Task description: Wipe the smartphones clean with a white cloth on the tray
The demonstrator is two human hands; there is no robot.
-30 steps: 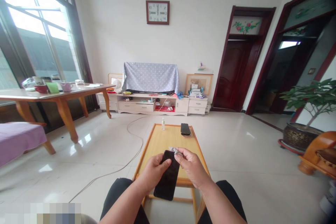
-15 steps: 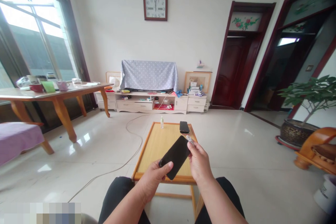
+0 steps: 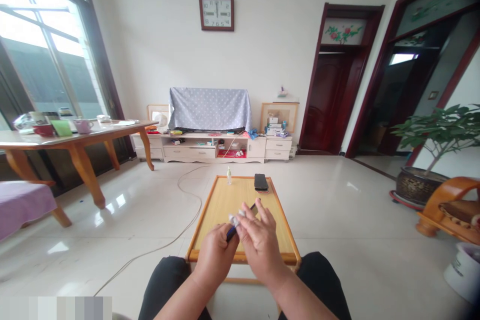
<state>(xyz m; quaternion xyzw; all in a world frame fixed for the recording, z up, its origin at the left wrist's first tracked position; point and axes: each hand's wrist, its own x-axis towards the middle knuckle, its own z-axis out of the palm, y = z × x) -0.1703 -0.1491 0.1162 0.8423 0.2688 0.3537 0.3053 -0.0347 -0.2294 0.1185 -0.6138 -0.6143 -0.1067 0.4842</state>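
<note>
A dark smartphone [image 3: 235, 231] shows almost edge-on between my hands, with its lower end inside my left hand [image 3: 216, 255]. My right hand [image 3: 259, 243] is raised close beside it, fingers spread, and a small white wad of tissue or cloth [image 3: 234, 219] sits at its fingertips against the phone. The wad's exact material is hard to tell. Both hands hover above a low wooden table with an orange-brown rim [image 3: 240, 256]. A second black phone [image 3: 261, 182] lies on the far end of the table, next to a small clear bottle [image 3: 228, 176].
A thin white cable [image 3: 187, 205] curves across the tiled floor left of the table. A long wooden table [image 3: 75, 140] with cups stands at the left, a potted plant [image 3: 431, 160] at the right, and a white cabinet [image 3: 210, 152] against the far wall.
The phone has turned from showing its flat black face to nearly edge-on. My hands have come closer together, and the white wad now sits between them.
</note>
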